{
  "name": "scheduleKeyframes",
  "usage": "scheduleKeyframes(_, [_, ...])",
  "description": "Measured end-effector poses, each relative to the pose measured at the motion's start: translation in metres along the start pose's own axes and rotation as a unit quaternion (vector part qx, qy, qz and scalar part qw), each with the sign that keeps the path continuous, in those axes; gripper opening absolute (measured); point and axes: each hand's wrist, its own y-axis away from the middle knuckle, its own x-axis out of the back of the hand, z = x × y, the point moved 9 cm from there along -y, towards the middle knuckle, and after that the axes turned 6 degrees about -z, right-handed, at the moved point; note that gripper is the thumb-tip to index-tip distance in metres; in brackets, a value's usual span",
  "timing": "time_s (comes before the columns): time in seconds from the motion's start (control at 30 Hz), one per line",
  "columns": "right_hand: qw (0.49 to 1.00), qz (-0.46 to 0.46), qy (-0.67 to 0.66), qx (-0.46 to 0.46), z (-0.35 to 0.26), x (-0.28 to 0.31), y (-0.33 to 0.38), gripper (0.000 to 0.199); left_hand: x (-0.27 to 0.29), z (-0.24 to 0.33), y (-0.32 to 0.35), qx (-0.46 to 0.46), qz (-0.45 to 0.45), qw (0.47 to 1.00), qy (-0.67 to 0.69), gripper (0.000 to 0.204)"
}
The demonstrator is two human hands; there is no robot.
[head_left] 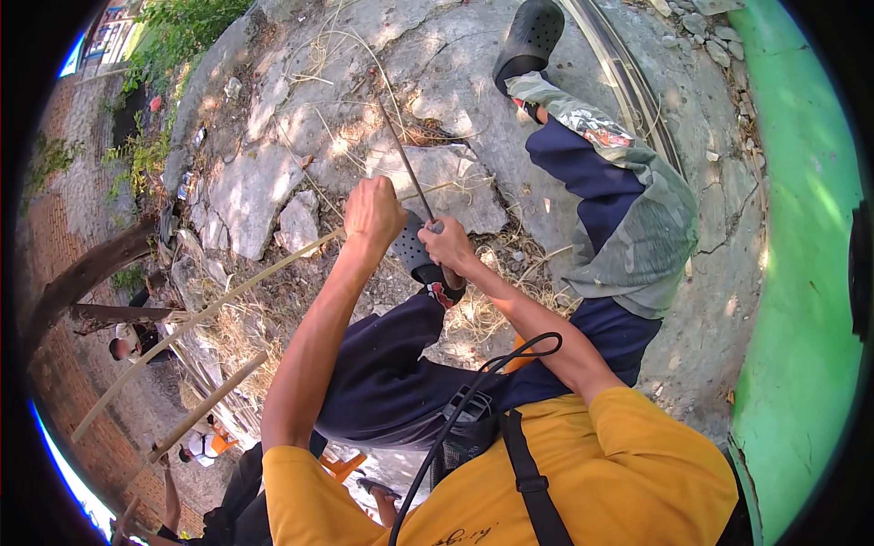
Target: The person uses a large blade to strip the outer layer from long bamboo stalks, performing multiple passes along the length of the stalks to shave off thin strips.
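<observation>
Fingers of the left hand [371, 211] are closed round a bamboo strip [209, 309]; a long knife [405, 155] is gripped by the right hand [446, 247]; splitting seems underway; steady pressure is needed.

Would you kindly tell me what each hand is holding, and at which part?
The left hand grips a long pale bamboo strip at its upper end. The right hand grips a long dark blade by its handle end.

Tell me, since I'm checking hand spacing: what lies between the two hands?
In the head view, a dark perforated shoe sits between the left hand and right hand.
</observation>
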Motion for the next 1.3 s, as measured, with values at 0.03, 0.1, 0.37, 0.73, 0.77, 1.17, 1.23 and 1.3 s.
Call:
scheduleKeyframes(0.03, [0.999,-0.009,-0.037,0.007,-0.002,-0.007,0.004,0.017,-0.001,0.0,0.0,0.002,-0.001,1.0,0.0,0.014])
scheduleKeyframes(0.1, [0.999,-0.019,-0.017,0.037,-0.005,-0.014,0.006,0.017,0.001,0.006,-0.003,0.004,-0.02,1.0,-0.009,0.015])
scheduleKeyframes(0.37, [0.999,-0.042,0.017,0.0,0.004,-0.011,-0.007,0.019,-0.012,-0.01,-0.001,0.048,-0.059,0.997,0.008,0.018])
scheduleKeyframes(0.73, [0.993,0.025,0.116,0.006,0.012,0.014,-0.012,0.024,-0.001,0.001,0.002,0.009,0.002,0.999,0.043,0.014])
scheduleKeyframes(0.77, [0.997,0.012,0.071,-0.019,0.017,0.011,-0.007,0.024,0.0,0.001,0.004,0.018,-0.008,0.999,0.043,0.014])
scheduleKeyframes(1.17, [0.999,-0.048,-0.005,-0.025,0.01,-0.013,-0.005,0.024,-0.006,-0.013,0.003,0.04,-0.016,0.999,0.02,0.015])
scheduleKeyframes(1.23, [0.999,-0.035,0.003,-0.029,0.012,-0.017,-0.003,0.025,-0.01,-0.026,0.002,0.038,-0.018,0.998,0.039,0.016])
scheduleKeyframes(1.3, [0.998,-0.03,-0.002,0.047,-0.003,-0.022,0.003,0.02,-0.008,-0.022,0.001,0.046,-0.018,0.998,0.037,0.016])
